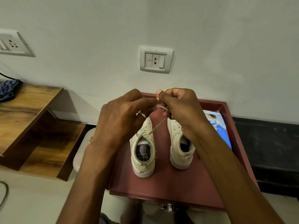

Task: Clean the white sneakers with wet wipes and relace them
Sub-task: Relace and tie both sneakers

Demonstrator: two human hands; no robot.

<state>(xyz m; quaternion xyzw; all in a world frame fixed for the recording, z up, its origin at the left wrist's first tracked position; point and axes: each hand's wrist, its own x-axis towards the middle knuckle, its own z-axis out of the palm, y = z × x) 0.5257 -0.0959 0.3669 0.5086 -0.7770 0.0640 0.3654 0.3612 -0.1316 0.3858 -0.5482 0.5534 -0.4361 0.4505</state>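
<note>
Relacing under way — left grip (123,117) and right grip (179,110) pinch the lace (159,125) | 9-o'clock sneaker (143,157) nearly tied, we judge

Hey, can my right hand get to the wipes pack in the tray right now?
Probably yes, but not freely: the right hand pinches the lace together with the left hand. The wipes pack lies uncovered in the tray, just beside the sneaker below that hand.
</note>
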